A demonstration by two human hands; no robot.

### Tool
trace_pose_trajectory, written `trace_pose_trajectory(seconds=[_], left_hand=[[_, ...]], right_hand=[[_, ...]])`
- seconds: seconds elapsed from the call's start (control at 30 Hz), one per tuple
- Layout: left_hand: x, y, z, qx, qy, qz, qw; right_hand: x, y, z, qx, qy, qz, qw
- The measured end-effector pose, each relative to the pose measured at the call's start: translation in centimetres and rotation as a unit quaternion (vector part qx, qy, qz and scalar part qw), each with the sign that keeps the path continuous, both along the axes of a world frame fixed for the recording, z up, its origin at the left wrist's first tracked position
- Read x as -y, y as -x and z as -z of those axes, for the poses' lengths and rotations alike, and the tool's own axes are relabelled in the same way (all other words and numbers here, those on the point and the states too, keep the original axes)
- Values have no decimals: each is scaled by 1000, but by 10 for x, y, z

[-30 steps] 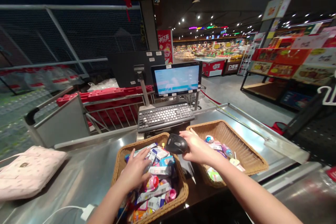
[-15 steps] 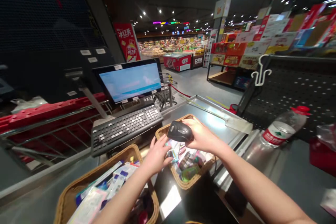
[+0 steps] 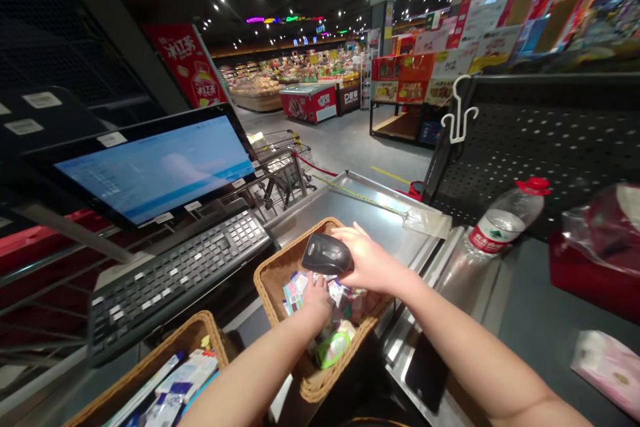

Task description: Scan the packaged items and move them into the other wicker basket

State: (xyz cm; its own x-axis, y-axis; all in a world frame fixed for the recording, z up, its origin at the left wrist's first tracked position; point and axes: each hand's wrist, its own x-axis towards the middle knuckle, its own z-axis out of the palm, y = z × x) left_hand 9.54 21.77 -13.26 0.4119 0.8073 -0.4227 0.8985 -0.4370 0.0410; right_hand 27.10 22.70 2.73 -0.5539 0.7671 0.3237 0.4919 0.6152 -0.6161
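Note:
My right hand (image 3: 367, 260) is closed round a black handheld barcode scanner (image 3: 327, 255), held just above a wicker basket (image 3: 270, 280) on the steel checkout counter. That basket holds several small packaged goods (image 3: 336, 340). My left hand (image 3: 317, 293) reaches down into it among the packets, under the scanner; its fingers are mostly hidden and I cannot see what they hold. A second wicker basket (image 3: 200, 333) full of small packets lies at the lower left, nearest my left forearm.
A till screen (image 3: 160, 167) and keyboard (image 3: 175, 273) stand to the left. A water bottle with a red cap (image 3: 503, 223) lies on the counter at right, by a black perforated panel (image 3: 540, 140). A pink packet (image 3: 607, 367) lies at far right. Shop aisles behind.
The view has swung right. My left hand has gone from the left basket across to the right basket and down into it. My right hand keeps the scanner over that basket.

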Motion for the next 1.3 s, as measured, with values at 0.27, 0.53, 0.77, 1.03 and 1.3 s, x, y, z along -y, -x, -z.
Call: trace_pose_trajectory(seconds=[0.27, 0.53, 0.77, 1.03, 1.3], left_hand=[[3, -14, 12, -17, -24, -72, 997], [-6, 13, -48, 92, -123, -101, 983], [13, 77, -106, 192, -283, -90, 935], [42, 127, -131, 285, -342, -153, 882], [65, 165, -153, 319, -419, -167, 833]], right_hand=[[-14, -11, 10, -18, 20, -3, 1000], [-19, -20, 8, -15, 19, 15, 1000], [-16, -10, 2, -2, -4, 23, 1000], [-5, 12, -11, 5, -31, 2, 1000], [3, 42, -27, 15, -59, -13, 998]])
